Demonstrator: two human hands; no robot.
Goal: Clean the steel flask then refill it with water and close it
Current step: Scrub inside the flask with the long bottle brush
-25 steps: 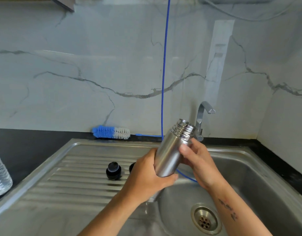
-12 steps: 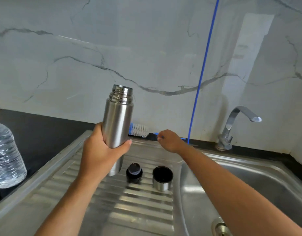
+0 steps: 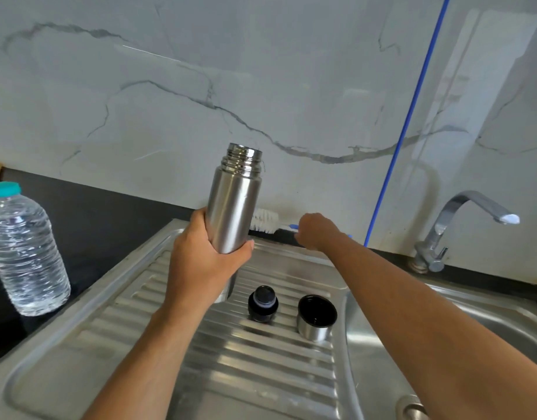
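The left hand (image 3: 205, 262) wraps its fingers and thumb around the lower body of the steel flask (image 3: 234, 204), a brushed-metal cylinder held nearly upright above the ribbed draining board (image 3: 255, 368), its polished threaded neck open at the top. The right hand (image 3: 317, 230) reaches to the back edge by the wall, fingers curled over the blue handle of the bottle brush (image 3: 265, 221), whose white bristles stick out from behind the flask; whether it has truly pinched the handle or merely touches it is hard to tell, since the knuckles hide the fingertips. On the pressed-steel ridges stand the black stopper (image 3: 262, 303), round and domed, and beside it the cup lid (image 3: 316, 317), a short steel shell with a dark inside, mouth up. A clear, crinkled plastic water bottle (image 3: 24, 253) with a teal cap sits on the black counter (image 3: 94, 204) to the left (its ribbed walls catch the light). A curved chrome tap (image 3: 461, 228) rises at the right, and a thin blue cord (image 3: 403, 128) runs down the veined marble wall (image 3: 140, 101). Compared with half a second ago, the flask sits a touch further right, now covering more of the brush, while the right hand has stayed at the handle.
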